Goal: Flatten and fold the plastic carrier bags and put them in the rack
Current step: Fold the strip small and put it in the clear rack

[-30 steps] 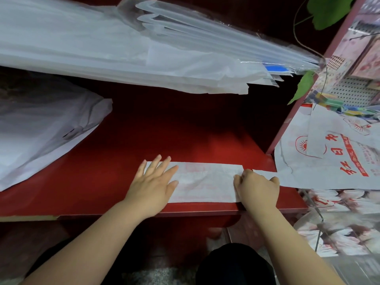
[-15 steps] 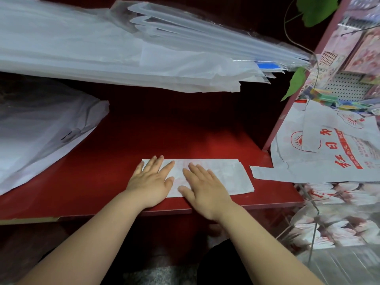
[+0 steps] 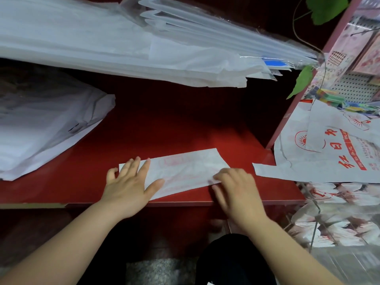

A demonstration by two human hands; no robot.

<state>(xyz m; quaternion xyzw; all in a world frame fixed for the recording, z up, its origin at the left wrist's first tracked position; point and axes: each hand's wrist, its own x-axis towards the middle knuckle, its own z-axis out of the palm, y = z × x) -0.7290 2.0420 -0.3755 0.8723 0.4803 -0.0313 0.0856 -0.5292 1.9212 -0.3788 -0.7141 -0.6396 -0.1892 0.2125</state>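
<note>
Folded white carrier bag (image 3: 185, 169) lies beneath both hands. Left hand (image 3: 129, 182) presses its left end, fingers flat. Right hand (image 3: 236, 188) meets its right corner, grip unclear through blur. Pinning the left end should keep the fold square.

The right hand (image 3: 236, 188), which lay flat on the middle of the folded bag (image 3: 185, 169) just beside the left hand half a second ago, has slid out to the bag's right end, where its fingers now curl and pinch the near corner. The bag, earlier parallel to the front edge of the counter (image 3: 185, 124), now lies skewed, its right end farther from that edge.
</note>
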